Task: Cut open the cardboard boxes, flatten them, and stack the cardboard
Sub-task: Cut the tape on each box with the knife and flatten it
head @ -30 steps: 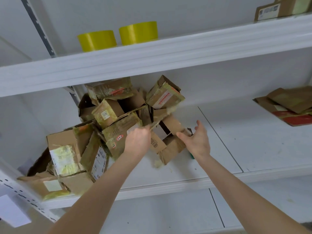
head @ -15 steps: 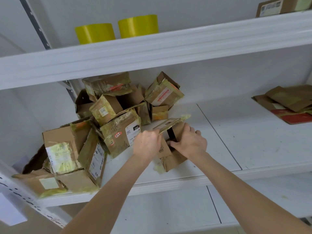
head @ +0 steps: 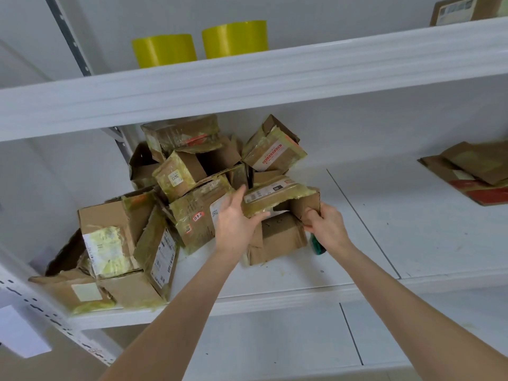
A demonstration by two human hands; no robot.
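A heap of worn, taped cardboard boxes (head: 176,204) fills the left of the middle white shelf (head: 302,279). At its right edge sits a small opened box (head: 280,235) with a taped, labelled flap lifted over it. My left hand (head: 236,218) grips the left side of that flap with thumb under and fingers on top. On the box's right wall, my right hand (head: 327,226) is closed, and a green-handled tool (head: 317,247) sticks out below its palm. A low stack of flattened cardboard (head: 475,171) lies at the shelf's far right.
Two yellow tape rolls (head: 200,48) stand on the upper shelf, with a cardboard box (head: 461,8) at its far right. A perforated upright post (head: 55,325) runs down the left. A lower white shelf (head: 275,342) lies beneath my arms.
Both hands closed in on the small box at the heap's right edge and took hold of it; its taped flap has been lifted and swung over to the right.
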